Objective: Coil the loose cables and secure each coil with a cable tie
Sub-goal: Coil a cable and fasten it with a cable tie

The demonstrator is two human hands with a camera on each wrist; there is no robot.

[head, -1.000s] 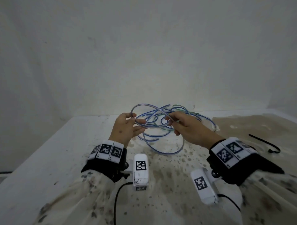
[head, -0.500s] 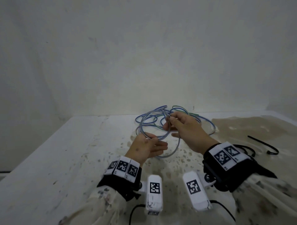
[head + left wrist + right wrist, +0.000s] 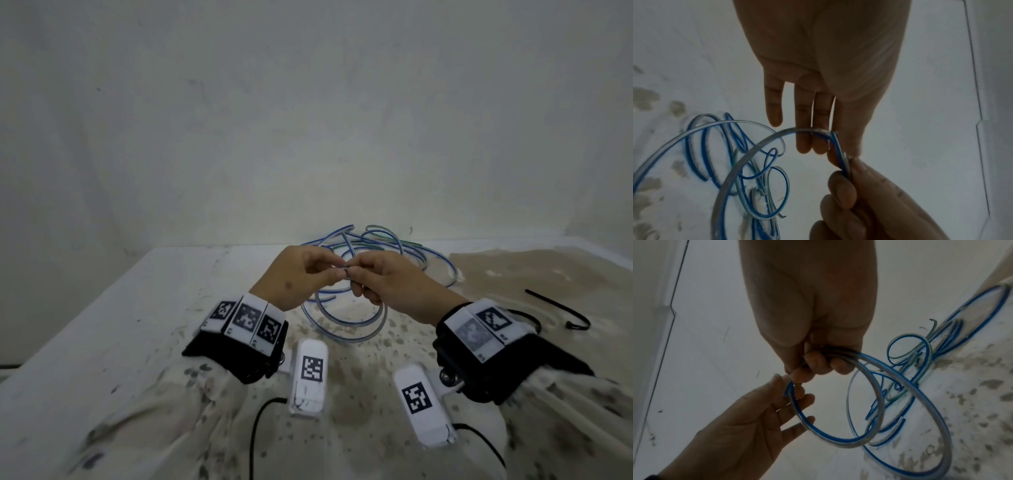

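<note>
- The right hand (image 3: 394, 284) is gripping the gathered turns of the blue-striped cable (image 3: 342, 334), its fingers curled round the bundle at the top of the coil (the right wrist view is showing at least two strands passing under those fingers (image 3: 818, 361)).
- The left hand (image 3: 301, 277) is meeting it thumb-side to thumb-side, pinching a single strand between thumb and forefinger right beside the right hand's grip; its other fingers (image 3: 803, 139) are lying nearly straight behind the strand.
- The coil is hanging downward and toward the person from the two hands, its lowest arc sitting just above or on the stained table (image 3: 137, 325) (which of the two I cannot tell).
- The loose remainder of cable (image 3: 376, 240) is lying in a tangle on the table beyond the hands, toward the wall, so any slack still to be gathered is lying away from the person.
- The relation that matters, as I am judging it: both hands are holding the same short stretch at the top, so the strand in the left hand only needs to slide a little sideways into the right hand's bundle.
- A black cable tie (image 3: 561, 310) is lying on the table well to the right, nearer the right hand than the left (but that hand is holding the coil).
</note>
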